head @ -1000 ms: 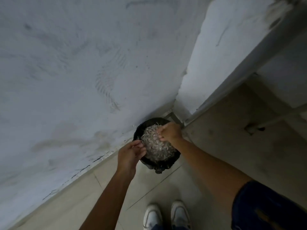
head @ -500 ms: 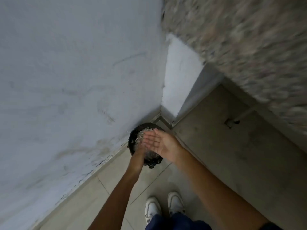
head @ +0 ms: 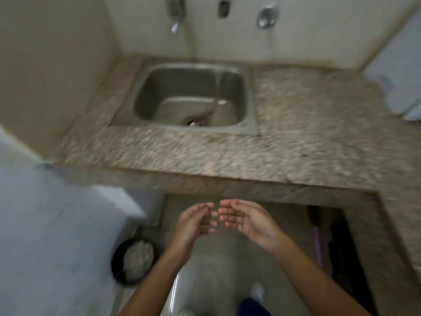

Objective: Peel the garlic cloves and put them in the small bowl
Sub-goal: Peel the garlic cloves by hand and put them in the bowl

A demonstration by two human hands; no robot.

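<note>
My left hand (head: 193,222) and my right hand (head: 246,218) hang side by side in front of the counter's edge, palms turned inward, fingers relaxed and loosely bent, fingertips almost meeting. Neither holds anything. A black bin (head: 118,267) filled with pale garlic skins (head: 137,256) stands on the floor at the lower left, beside the white wall. No garlic cloves or small bowl are in sight. The frame is blurred by motion.
A speckled stone counter (head: 227,153) runs across the view with a steel sink (head: 247,96) set in it; a tap (head: 175,10) is on the wall above. Something white (head: 396,76) sits at the far right. A purple-handled broom (head: 317,242) leans under the counter.
The view has swung up from the bin in the corner to the sink and counter. Both hands have left the bin and now hang empty in front of the counter.
</note>
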